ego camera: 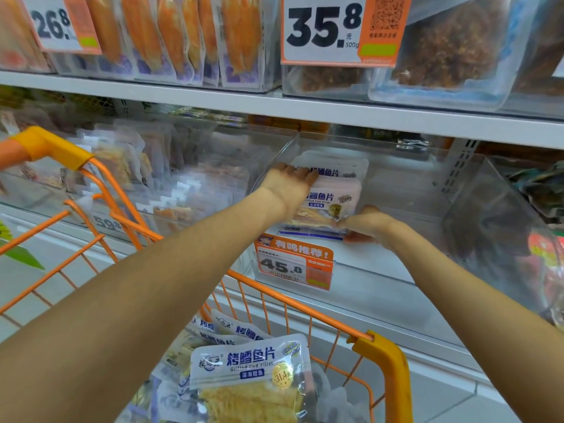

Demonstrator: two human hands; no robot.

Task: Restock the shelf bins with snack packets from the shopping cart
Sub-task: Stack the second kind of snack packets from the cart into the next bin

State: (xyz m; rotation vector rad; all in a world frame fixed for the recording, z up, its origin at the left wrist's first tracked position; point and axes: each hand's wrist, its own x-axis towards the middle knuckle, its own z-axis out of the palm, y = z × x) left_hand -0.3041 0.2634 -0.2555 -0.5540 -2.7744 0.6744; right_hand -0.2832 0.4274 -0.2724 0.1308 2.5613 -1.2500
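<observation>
A clear plastic shelf bin (396, 270) on the middle shelf holds a few white grilled cod fillet packets (331, 203). My left hand (290, 181) lies on the top left of those packets, fingers stretched over their upper edge. My right hand (366, 224) grips the lower right corner of the front packet inside the bin. Below, the orange shopping cart (381, 352) carries several more of the same packets (250, 370), the top one lying face up.
An orange price tag reading 45.8 (294, 262) hangs on the bin's front. Neighbouring clear bins (171, 184) hold other snack bags on the left. The shelf above (305, 108) carries more bins with tags 26.8 and 35.8. The cart's yellow handle corner (48, 145) is at the left.
</observation>
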